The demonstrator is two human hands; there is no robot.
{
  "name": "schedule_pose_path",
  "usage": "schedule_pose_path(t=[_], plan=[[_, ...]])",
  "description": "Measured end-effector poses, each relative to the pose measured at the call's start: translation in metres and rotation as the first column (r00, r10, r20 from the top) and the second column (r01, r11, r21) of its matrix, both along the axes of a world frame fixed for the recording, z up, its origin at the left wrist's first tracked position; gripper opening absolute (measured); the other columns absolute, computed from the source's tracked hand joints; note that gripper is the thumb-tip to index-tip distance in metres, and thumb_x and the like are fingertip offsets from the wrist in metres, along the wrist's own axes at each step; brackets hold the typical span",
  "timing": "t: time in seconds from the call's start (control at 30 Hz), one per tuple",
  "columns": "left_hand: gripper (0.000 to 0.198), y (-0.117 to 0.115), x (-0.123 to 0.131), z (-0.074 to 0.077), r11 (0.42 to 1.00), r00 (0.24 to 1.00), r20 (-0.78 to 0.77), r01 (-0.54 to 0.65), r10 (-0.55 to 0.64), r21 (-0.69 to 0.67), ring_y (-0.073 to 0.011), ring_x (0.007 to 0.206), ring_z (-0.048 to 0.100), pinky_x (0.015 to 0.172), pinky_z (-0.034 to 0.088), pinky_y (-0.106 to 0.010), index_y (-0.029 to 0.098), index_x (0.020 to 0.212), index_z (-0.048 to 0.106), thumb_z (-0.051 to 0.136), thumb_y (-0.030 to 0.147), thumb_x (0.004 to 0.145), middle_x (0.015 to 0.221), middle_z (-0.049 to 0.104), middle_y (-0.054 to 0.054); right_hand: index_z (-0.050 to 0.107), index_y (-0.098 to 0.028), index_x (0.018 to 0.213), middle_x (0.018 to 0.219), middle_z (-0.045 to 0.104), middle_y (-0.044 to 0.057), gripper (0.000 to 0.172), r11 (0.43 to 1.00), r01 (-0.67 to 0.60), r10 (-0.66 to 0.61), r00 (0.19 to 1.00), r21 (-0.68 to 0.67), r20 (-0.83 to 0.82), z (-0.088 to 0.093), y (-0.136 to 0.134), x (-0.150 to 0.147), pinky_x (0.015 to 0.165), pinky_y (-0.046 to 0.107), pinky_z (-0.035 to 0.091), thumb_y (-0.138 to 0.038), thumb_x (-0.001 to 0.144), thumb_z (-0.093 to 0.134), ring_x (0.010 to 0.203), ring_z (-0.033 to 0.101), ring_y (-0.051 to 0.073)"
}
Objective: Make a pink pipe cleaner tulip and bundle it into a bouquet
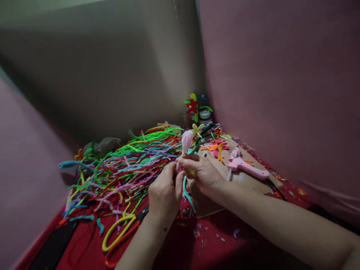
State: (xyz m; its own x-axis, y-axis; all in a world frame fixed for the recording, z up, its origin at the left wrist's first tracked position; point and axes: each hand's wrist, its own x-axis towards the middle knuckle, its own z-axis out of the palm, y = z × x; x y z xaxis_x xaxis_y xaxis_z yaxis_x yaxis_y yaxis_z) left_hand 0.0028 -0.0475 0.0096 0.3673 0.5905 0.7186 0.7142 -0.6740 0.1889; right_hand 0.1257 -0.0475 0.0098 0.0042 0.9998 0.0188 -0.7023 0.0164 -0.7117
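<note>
Both my hands meet above the middle of the table around a pale pink pipe-cleaner flower bud (pixel 187 141), which points upward. My left hand (pixel 165 187) is closed with its fingertips at the bud's stem. My right hand (pixel 201 170) pinches the same stem just below the bud, from the other side. The fingers hide most of the stem. Just left of my left wrist lie scissors (pixel 119 232) with yellow and orange handles, their blades mostly hidden. Under my right hand is a sheet of cardboard (pixel 205 204).
A large heap of colourful pipe cleaners (pixel 135 161) spreads to the left. On the right, a pink glue gun (pixel 243 167) rests on the cardboard. Finished pipe-cleaner flowers (pixel 192 105) and a lidded jar (pixel 205 116) stand at the back. A black phone-like slab (pixel 53 243) lies front left.
</note>
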Motion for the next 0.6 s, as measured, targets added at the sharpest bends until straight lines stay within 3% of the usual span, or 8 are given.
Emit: schedule_pose_path(t=[0.1, 0.17, 0.23, 0.3, 0.4, 0.53, 0.6], plan=[[0.016, 0.004, -0.001, -0.006, 0.976, 0.981, -0.159, -0.075, 0.109, 0.204, -0.0158, 0.062, 0.064, 0.056, 0.041, -0.023, 0.015, 0.093, 0.060, 0.049, 0.022, 0.085, 0.076, 0.069, -0.006, 0.065, -0.016, 0.065, 0.061, 0.060, -0.003, 0.016, 0.998, 0.005, -0.005, 1.000, -0.065, 0.003, 0.000, -0.002, -0.002, 0.052, 0.022, 0.031, -0.022, 0.055, 0.077, 0.056, 0.050, 0.007], [0.017, 0.007, -0.003, -0.008, 0.967, 0.967, -0.214, -0.088, 0.141, 0.238, -0.0158, 0.060, 0.063, 0.054, 0.039, -0.023, 0.014, 0.092, 0.061, 0.046, 0.019, 0.086, 0.074, 0.069, -0.007, 0.065, -0.016, 0.063, 0.062, 0.060, -0.003, 0.016, 0.996, 0.019, -0.018, 1.000, -0.087, 0.014, 0.000, -0.003, -0.003, 0.054, 0.022, 0.033, -0.021, 0.054, 0.077, 0.058, 0.050, 0.008], [0.019, 0.009, -0.004, -0.009, 0.974, 0.972, -0.214, -0.051, 0.099, 0.221, -0.0161, 0.066, 0.064, 0.057, 0.040, -0.023, 0.015, 0.095, 0.060, 0.044, 0.016, 0.086, 0.079, 0.070, -0.008, 0.066, -0.016, 0.062, 0.063, 0.060, -0.003, 0.014, 0.997, 0.036, -0.034, 0.999, -0.071, 0.039, 0.000, -0.003, -0.003, 0.057, 0.023, 0.036, -0.020, 0.054, 0.077, 0.059, 0.050, 0.008], [0.021, 0.009, -0.006, -0.008, 0.987, 0.988, -0.152, 0.006, 0.020, 0.162, -0.0149, 0.070, 0.064, 0.061, 0.041, -0.022, 0.016, 0.096, 0.059, 0.041, 0.013, 0.086, 0.084, 0.069, -0.007, 0.066, -0.016, 0.062, 0.063, 0.060, -0.003, 0.013, 0.999, 0.050, -0.048, 0.996, -0.016, 0.069, 0.000, -0.002, -0.004, 0.061, 0.024, 0.038, -0.021, 0.055, 0.076, 0.060, 0.049, 0.008], [0.017, 0.008, -0.007, -0.005, 0.998, 0.998, -0.017, 0.064, -0.064, 0.023, -0.0109, 0.060, 0.057, 0.058, 0.041, -0.020, 0.017, 0.088, 0.058, 0.041, 0.014, 0.086, 0.071, 0.063, -0.001, 0.068, -0.017, 0.064, 0.066, 0.061, -0.003, 0.011, 0.993, 0.048, -0.058, 0.995, 0.106, 0.085, -0.003, -0.001, -0.005, 0.071, 0.026, 0.040, -0.021, 0.057, 0.075, 0.067, 0.052, 0.009], [0.013, 0.003, -0.006, 0.002, 0.983, 0.985, 0.161, 0.091, -0.065, -0.160, -0.0083, 0.052, 0.046, 0.054, 0.037, -0.019, 0.018, 0.080, 0.058, 0.046, 0.019, 0.085, 0.060, 0.051, 0.004, 0.069, -0.019, 0.068, 0.073, 0.063, -0.002, 0.009, 0.972, 0.009, -0.040, 0.991, 0.233, 0.125, -0.005, 0.000, -0.003, 0.077, 0.026, 0.040, -0.023, 0.061, 0.074, 0.074, 0.054, 0.011], [0.013, 0.001, -0.004, 0.006, 0.941, 0.957, 0.284, 0.152, -0.063, -0.303, -0.0083, 0.051, 0.042, 0.053, 0.035, -0.020, 0.018, 0.079, 0.059, 0.049, 0.024, 0.084, 0.058, 0.048, 0.004, 0.069, -0.019, 0.068, 0.072, 0.062, -0.003, 0.008, 0.972, -0.003, -0.027, 0.992, 0.233, 0.125, -0.004, 0.000, -0.002, 0.072, 0.025, 0.040, -0.022, 0.062, 0.073, 0.071, 0.053, 0.010]])
